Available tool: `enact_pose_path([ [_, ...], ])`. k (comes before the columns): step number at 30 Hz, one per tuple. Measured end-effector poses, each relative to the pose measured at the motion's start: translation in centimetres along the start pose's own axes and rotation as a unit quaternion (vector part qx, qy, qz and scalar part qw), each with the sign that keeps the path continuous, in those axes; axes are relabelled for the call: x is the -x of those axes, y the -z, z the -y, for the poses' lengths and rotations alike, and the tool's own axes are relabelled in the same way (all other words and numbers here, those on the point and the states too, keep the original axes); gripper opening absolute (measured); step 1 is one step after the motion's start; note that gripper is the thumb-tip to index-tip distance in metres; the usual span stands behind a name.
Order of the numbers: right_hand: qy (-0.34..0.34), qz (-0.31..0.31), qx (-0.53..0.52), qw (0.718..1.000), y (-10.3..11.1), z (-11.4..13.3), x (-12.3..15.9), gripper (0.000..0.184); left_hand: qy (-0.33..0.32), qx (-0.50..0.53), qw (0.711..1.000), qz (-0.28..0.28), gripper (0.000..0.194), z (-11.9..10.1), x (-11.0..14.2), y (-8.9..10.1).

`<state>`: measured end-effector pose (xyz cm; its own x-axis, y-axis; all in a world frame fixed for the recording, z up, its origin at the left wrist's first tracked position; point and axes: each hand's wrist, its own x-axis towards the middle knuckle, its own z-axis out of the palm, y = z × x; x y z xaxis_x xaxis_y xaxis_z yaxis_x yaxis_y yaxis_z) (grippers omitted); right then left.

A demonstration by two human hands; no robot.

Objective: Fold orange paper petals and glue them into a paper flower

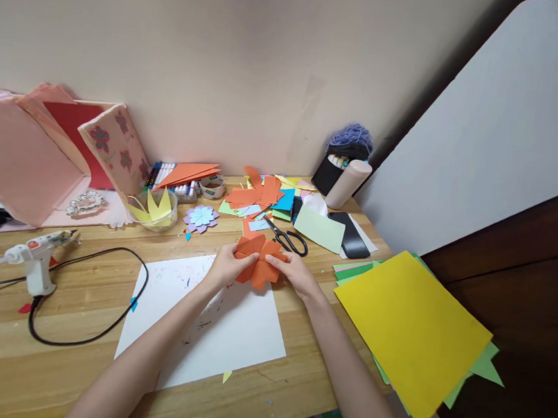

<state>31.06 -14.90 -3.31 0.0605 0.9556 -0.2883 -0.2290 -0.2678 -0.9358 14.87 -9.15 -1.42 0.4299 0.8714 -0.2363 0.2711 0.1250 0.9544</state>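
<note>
Orange paper flower (259,278), held over the far edge of the white sheet (234,341) on the worktop (305,372), with the left hand (226,270) and right hand (296,273) each pinching one side. From where I stand, its petals appear cut and opened out; it shows no contrasting layer like the lilac-and-blue flower (201,218) nearby, so layering seems undone. Scissors (284,237) and glue gun (37,267) lie unheld.

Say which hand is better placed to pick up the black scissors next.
Probably the right hand: it lies closer to the black scissors, while the left hand is across the orange paper flower. Both hands hold the flower, so the right must release first.
</note>
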Motion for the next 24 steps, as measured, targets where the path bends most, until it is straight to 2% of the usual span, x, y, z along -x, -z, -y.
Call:
enact_pose_path([
  [5, 0.019, -0.002, 0.008, 1.000, 0.1, -0.4, -0.2, 0.029, 0.000, 0.005, 1.000, 0.006, 0.034, 0.0, 0.1, 0.1],
  [10, 0.035, -0.050, 0.019, 0.998, -0.3, -0.9, -0.4, 0.033, -0.001, -0.006, 1.000, -0.005, 0.033, 0.0, 0.1, -0.2],
  [13, 0.038, -0.071, 0.030, 0.996, -0.4, -1.0, -0.5, 0.034, 0.007, 0.009, 1.000, 0.014, 0.037, 0.0, 0.1, -0.2],
  [16, 0.035, -0.065, 0.037, 0.997, -0.4, -0.8, -0.4, 0.035, 0.017, 0.030, 0.999, 0.040, 0.041, 0.2, 0.0, 0.1],
  [20, 0.026, -0.031, 0.052, 0.998, -0.6, -0.2, -0.1, 0.036, 0.023, 0.044, 0.998, 0.046, 0.040, 0.6, -0.1, 0.3],
  [22, 0.046, -0.023, 0.058, 0.997, -0.7, -0.1, 0.1, 0.036, 0.027, 0.037, 0.998, 0.052, 0.039, 0.7, -0.1, 0.3],
  [24, 0.075, -0.042, 0.074, 0.994, -0.7, -0.3, 0.0, 0.034, 0.028, 0.023, 0.998, 0.059, 0.037, 0.7, -0.1, 0.0],
])
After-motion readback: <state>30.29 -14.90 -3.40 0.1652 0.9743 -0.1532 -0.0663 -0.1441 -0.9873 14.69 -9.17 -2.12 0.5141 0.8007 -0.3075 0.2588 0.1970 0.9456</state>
